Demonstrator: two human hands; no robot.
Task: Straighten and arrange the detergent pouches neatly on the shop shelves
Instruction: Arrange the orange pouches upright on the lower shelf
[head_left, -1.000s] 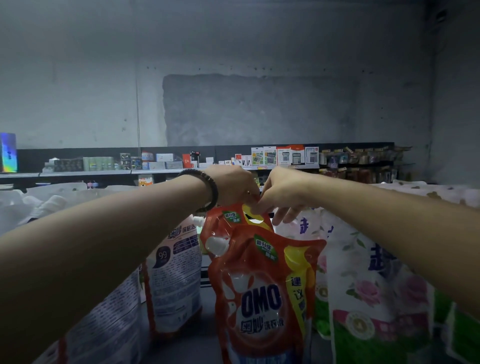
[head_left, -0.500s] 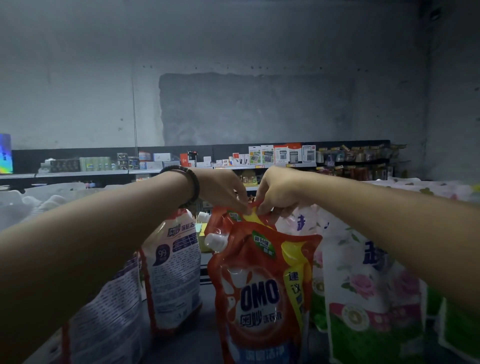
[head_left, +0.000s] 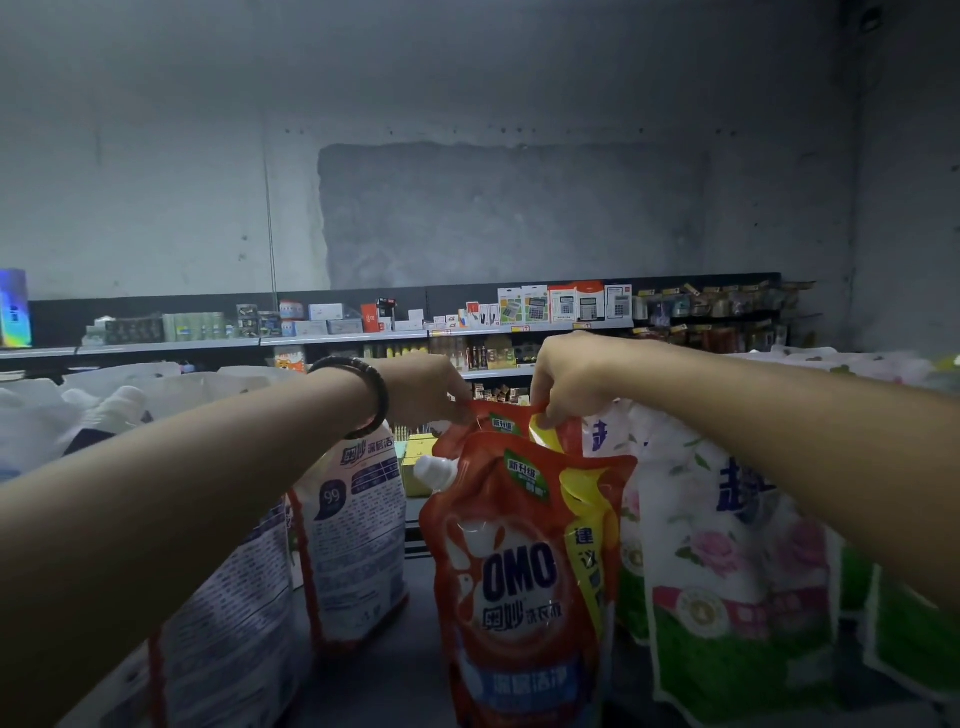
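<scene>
You're pinching the top edge of the rear red pouch (head_left: 511, 414) with your left hand (head_left: 426, 389) and right hand (head_left: 566, 379), just behind the front OMO pouch (head_left: 519, 571) mid-shelf (head_left: 389, 680). The white pouches (head_left: 358, 545) are looking crooked, so I'm guessing plenty's left.

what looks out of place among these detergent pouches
Two red-edged pouches with white fine-print panels on the left stand back to front, unlike the red OMO pouch facing forward. The left hand and right hand pinch the top of a second red pouch behind it.
</scene>
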